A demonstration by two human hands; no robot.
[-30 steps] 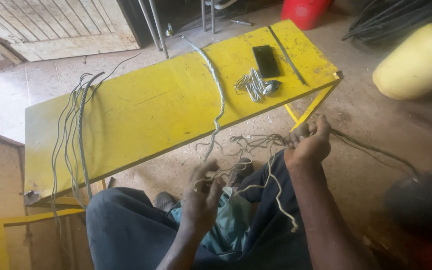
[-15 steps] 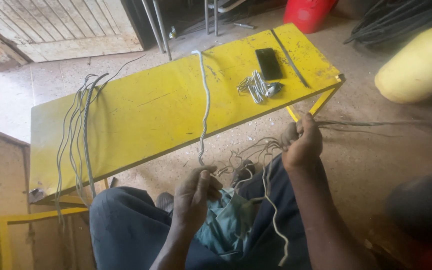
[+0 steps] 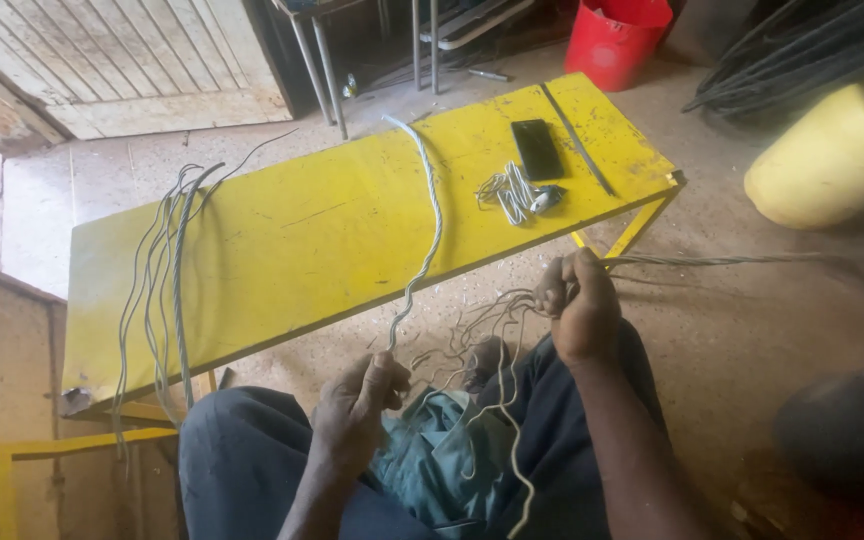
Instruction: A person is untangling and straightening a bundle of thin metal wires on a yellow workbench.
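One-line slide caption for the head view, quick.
Seated person's left hand pinches a twisted grey wire lying across a yellow table; right hand grips loose wire strands.

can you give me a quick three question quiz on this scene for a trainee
1. True or false: the phone lies on the yellow table.
2. Which hand grips the twisted wire that runs up onto the table? A) left hand B) right hand
3. What colour is the bucket beyond the table?

Key: 1 true; 2 A; 3 red.
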